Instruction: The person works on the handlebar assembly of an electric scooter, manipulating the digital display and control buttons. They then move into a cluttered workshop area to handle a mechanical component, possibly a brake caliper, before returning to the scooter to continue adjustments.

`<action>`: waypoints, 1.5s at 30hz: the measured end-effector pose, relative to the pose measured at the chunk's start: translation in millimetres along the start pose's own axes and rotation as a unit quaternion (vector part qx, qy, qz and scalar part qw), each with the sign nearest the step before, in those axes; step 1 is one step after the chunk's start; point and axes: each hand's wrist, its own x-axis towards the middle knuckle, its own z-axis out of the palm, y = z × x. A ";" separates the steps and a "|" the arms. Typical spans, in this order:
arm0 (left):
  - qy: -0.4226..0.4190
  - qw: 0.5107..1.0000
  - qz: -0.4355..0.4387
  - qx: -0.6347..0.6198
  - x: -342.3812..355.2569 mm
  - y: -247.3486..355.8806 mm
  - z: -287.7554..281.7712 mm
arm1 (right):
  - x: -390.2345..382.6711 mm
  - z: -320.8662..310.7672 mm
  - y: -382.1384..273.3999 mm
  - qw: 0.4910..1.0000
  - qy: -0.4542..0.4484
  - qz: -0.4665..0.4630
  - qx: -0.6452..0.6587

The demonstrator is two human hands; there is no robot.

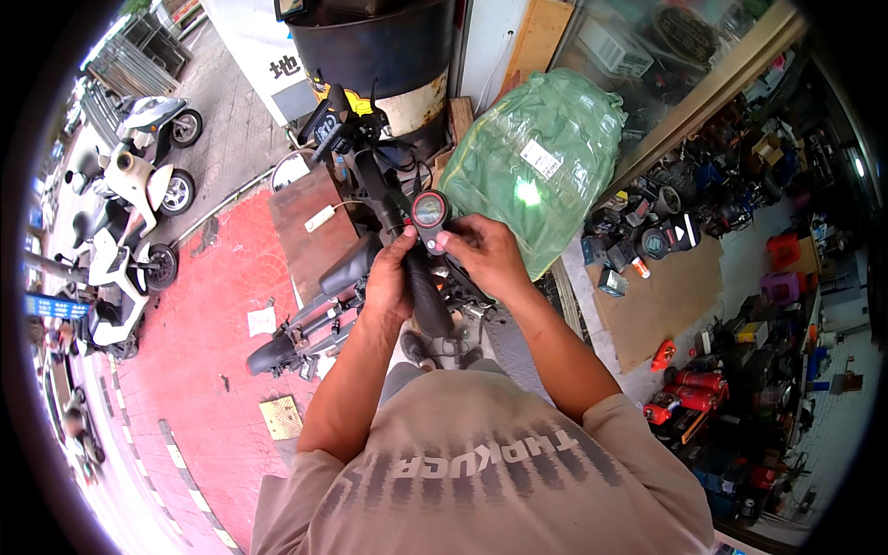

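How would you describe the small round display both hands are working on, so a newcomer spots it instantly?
Start at the big green plastic-wrapped bundle; just to its left runs the black scooter handlebar. On it sits the small round display, pinched between left hand and right hand: a red-rimmed dark dial, the only round red-edged part there.

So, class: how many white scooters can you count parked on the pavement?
3, all at far left: one at top, one below it, one lower still. More may be hidden near the rim.
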 end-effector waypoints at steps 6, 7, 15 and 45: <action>0.029 0.999 0.025 0.026 -12.8 -1.5 6.1 | -17.4 -14.1 16.5 0.999 0.025 -0.005 -0.026; 0.041 0.996 0.048 0.057 -20.8 -2.6 10.8 | -27.3 -19.8 25.5 0.998 0.047 0.013 0.036; 0.084 0.980 0.104 0.150 -36.5 -2.1 37.2 | -148.3 -102.3 191.5 0.971 0.152 0.175 0.061; 0.122 0.977 0.084 0.153 -29.0 -2.9 32.1 | -189.8 -97.5 254.2 0.976 0.116 0.183 -0.036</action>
